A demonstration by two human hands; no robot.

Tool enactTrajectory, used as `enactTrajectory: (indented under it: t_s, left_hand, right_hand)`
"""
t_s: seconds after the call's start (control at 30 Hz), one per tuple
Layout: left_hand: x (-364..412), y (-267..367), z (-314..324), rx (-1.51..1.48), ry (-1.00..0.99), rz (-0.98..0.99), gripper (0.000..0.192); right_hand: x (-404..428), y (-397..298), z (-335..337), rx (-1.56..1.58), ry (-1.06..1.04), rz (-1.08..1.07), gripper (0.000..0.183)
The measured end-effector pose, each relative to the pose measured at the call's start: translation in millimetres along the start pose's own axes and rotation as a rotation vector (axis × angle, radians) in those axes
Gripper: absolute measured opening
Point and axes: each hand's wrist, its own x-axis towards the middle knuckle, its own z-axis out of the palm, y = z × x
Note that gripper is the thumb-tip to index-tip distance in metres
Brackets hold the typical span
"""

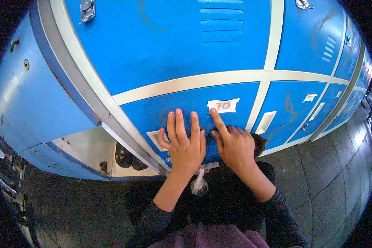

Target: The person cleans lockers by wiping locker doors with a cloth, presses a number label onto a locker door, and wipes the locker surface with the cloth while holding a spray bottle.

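Note:
A white paper label (223,106) with a handwritten number is on a lower blue metal locker door (192,96). The index finger of my right hand (237,145) touches the label's lower left corner, its other fingers curled; a dark brown thing (259,144), not clear what, shows beside that hand, and I cannot tell if it is held. My left hand (186,142) lies with spread fingers against the same door, left of the label, holding nothing. Its thumb side is not clear; one finger overlaps the white recessed handle (158,140).
An open lower compartment (86,145) at the left holds dark shoes (127,159). Upper locker doors (179,55) and more lockers (297,105) stand above and to the right. A clear round container (199,186) with white material is below my hands, near the dark tiled floor (322,173).

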Motion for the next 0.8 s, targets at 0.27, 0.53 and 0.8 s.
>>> enactTrajectory:
  t_s: [0.27,0.53,0.8]
  left_hand:
    - [1.3,4.6,-4.4,-0.005,-0.025,-0.011,0.053]
    - [1.5,15.6,-7.7,0.010,-0.070,-0.013,0.053]
    - [13.9,23.2,-12.1,0.074,-0.062,0.047,0.053]
  right_hand:
    - [-1.4,11.3,-3.0,-0.132,0.045,-0.071,0.057]
    - [-4.9,11.0,-7.3,0.051,0.002,-0.077,0.057]
    - [-4.1,18.9,-15.3,0.154,0.061,0.060,0.064]
